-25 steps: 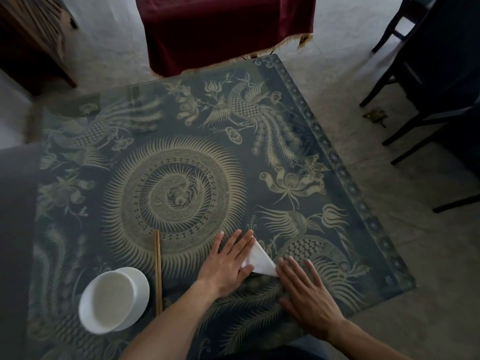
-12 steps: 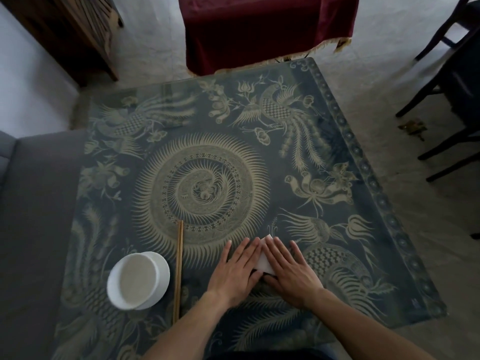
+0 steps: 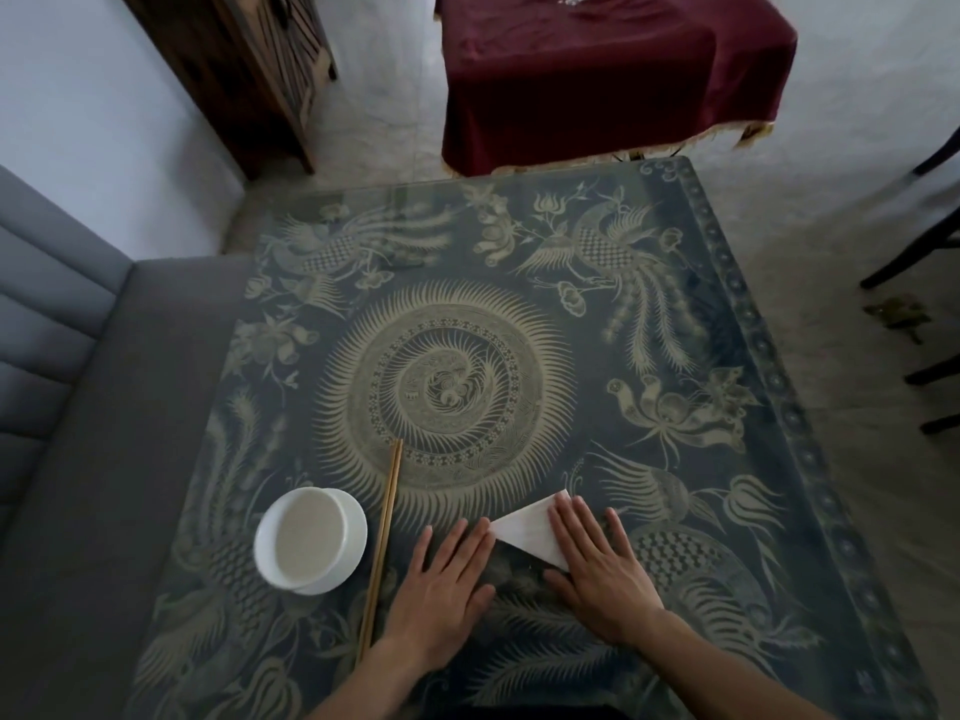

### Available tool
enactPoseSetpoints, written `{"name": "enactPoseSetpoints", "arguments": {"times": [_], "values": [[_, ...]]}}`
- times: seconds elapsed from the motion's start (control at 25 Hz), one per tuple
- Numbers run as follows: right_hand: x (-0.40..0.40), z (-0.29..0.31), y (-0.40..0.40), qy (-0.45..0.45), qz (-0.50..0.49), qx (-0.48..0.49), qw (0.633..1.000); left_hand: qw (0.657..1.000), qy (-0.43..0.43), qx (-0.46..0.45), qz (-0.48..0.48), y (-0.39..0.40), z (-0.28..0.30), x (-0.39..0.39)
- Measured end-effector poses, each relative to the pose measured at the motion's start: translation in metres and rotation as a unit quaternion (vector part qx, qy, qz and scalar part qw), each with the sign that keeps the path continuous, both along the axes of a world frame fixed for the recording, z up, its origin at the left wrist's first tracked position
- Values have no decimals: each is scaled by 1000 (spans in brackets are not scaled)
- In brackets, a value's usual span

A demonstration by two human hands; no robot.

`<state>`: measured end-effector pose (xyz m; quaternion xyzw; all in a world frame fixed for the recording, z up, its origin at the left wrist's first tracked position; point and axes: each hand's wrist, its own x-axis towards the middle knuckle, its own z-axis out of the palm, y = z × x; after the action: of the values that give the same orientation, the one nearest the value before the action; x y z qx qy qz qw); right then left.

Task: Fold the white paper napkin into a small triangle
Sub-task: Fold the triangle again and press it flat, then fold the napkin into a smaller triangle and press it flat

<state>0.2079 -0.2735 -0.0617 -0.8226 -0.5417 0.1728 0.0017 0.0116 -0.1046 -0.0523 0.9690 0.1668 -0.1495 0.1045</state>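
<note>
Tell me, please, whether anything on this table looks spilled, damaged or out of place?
Nothing stands out: the napkin lies flat as a triangle under the right hand, and the bowl sits upright beside the chopsticks.

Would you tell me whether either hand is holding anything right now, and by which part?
Nothing is gripped. The right hand lies flat, pinning the napkin at its right side; the left hand rests flat beside its left tip.
</note>
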Motion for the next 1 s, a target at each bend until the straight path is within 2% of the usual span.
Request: {"name": "enactPoseSetpoints", "arguments": {"times": [0.28, 0.48, 0.64, 0.76, 0.88, 1.0], "values": [[9, 12, -16, 12, 20, 62, 998, 988, -119, -1, 100, -2, 14, 41], [21, 19, -45, 3, 55, 72, 996, 975, -6, 4, 222, -4, 26, 86], [23, 23, -46, 0, 67, 69, 995, 956, -1, -49, 290, -1, 26, 97], [25, 25, -45, 9, 69, 69, 995, 949, 30, -79, 303, 4, 27, 102], [25, 25, -46, 8, 75, 63, 995, 943, 13, -110, 314, 0, 29, 105], [20, 25, -42, -28, 96, 50, 994, 928, -51, -159, 332, -5, 31, 107]]}}
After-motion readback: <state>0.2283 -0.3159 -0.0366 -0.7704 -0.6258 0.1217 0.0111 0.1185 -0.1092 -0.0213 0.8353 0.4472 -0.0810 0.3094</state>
